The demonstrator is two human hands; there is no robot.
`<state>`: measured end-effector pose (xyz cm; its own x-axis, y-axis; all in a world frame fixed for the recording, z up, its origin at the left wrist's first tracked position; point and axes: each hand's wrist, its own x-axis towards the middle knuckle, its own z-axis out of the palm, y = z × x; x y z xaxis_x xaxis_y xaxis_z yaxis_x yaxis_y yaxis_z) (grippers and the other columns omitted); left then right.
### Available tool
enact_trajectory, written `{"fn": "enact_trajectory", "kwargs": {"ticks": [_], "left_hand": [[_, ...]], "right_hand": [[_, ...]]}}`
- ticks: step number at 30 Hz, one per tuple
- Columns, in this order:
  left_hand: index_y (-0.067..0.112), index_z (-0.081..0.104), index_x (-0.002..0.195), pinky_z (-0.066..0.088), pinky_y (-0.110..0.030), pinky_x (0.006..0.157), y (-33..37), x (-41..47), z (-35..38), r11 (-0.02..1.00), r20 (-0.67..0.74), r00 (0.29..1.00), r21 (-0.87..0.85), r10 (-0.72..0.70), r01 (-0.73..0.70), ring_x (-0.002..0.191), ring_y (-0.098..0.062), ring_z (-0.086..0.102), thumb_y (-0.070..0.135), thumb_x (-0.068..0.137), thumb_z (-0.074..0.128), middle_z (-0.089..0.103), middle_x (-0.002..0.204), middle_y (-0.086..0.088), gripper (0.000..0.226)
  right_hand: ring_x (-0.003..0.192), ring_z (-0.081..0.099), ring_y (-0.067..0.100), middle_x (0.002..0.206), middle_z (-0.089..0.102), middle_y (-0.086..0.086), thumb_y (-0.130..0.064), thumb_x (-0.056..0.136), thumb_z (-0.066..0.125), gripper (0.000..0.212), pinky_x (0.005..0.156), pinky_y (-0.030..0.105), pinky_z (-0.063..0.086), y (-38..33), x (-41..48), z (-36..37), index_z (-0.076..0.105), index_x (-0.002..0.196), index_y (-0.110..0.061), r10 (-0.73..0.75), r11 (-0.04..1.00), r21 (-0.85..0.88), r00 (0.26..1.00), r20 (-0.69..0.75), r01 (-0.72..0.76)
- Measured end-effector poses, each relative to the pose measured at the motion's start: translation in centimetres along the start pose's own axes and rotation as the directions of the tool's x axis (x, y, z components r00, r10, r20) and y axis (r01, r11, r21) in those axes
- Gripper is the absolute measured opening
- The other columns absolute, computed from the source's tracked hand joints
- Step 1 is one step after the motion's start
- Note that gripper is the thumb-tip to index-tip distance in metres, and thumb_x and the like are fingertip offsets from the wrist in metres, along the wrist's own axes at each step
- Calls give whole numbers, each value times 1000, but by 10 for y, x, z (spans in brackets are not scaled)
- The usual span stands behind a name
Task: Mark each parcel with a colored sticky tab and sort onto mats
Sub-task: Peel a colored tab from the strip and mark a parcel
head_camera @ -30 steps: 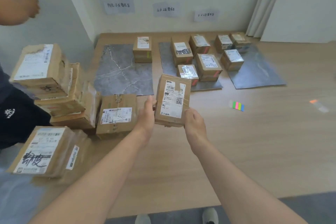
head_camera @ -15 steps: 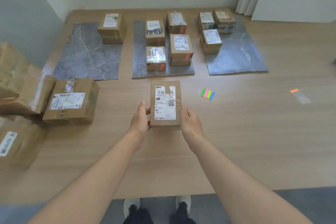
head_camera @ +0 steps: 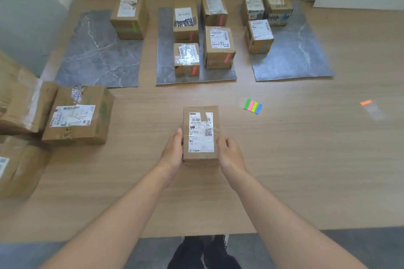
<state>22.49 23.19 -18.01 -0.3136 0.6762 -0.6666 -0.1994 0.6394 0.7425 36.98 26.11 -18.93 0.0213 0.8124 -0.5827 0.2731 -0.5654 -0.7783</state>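
left grip [head_camera: 172, 153] + right grip [head_camera: 230, 155] clasp parcel [head_camera: 201, 132] sides | label up, tilt gone since 1 s ago | tabs [head_camera: 253, 106] far right

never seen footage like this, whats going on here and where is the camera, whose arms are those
No machine here: one camera worn on a person's head looks down at their own arms. The left hand and right hand grip the sides of a small labelled parcel at a wooden table. Nearby lies a strip of colored sticky tabs. Further back are three grey mats: the left mat has one parcel, the middle mat four, the right mat three. More unsorted parcels sit at the left.
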Motion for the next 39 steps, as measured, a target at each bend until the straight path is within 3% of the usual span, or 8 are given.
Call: {"fn": "enact_trajectory", "kwargs": {"ticks": [7,9,11,13,19,30,36,39], "left_hand": [[29,58,104,40,-33,99,23,12,-5,997,-94,995,74,30,-23,110,-18,54,54,102,27,60,105,13,39],[27,59,98,44,-20,88,43,15,-1,996,-85,993,13,85,-84,103,-14,54,50,104,29,61,102,11,38],[20,63,117,40,-19,90,64,19,6,990,-80,987,-33,137,-140,107,-11,53,48,103,31,64,120,6,45],[15,60,129,36,-28,99,81,25,17,981,-75,980,-41,185,-188,121,-14,51,51,101,33,59,135,1,52],[13,63,124,38,-39,113,102,32,73,977,36,982,-118,185,-179,124,-21,55,45,103,33,65,127,0,48],[16,60,130,38,-35,108,79,78,189,993,151,988,-118,-6,24,125,-19,56,50,102,32,66,128,-4,52],[15,56,136,28,-25,102,69,103,217,1000,98,995,-12,21,-20,103,7,55,46,104,26,60,137,-1,53],[13,55,138,30,-23,109,66,114,223,999,108,994,-24,-22,25,110,2,56,46,105,24,58,140,-4,55]], "right_hand": [[64,40,13,74,45,-9,-35,96,47,23,58,29,31,-8,8,-3,44,75,-24,54,998,15,994,-91,-53],[60,36,12,68,40,-11,-31,95,47,26,54,28,27,-16,14,-13,39,70,-27,38,999,27,989,-142,-34],[60,36,13,66,40,-10,-28,95,48,26,54,29,27,-24,23,-26,42,69,-26,5,1000,28,981,-193,1],[66,43,16,70,47,-8,-29,96,49,20,57,29,33,-31,34,-39,53,77,-23,-25,999,36,973,-231,34],[86,61,16,94,66,-8,-21,95,56,19,74,27,43,-32,77,-80,70,107,-22,-92,994,34,951,-296,107],[78,66,2,96,73,-11,-13,90,71,16,69,9,47,-7,179,-151,78,104,-18,-209,967,-172,972,-112,188],[80,65,8,102,73,-3,-11,87,73,22,76,12,47,-1,218,-157,78,108,-15,-288,908,-318,958,2,273],[84,68,18,106,72,8,-8,83,77,25,85,24,52,0,231,-152,78,108,-10,-355,853,-387,933,65,351]]}}
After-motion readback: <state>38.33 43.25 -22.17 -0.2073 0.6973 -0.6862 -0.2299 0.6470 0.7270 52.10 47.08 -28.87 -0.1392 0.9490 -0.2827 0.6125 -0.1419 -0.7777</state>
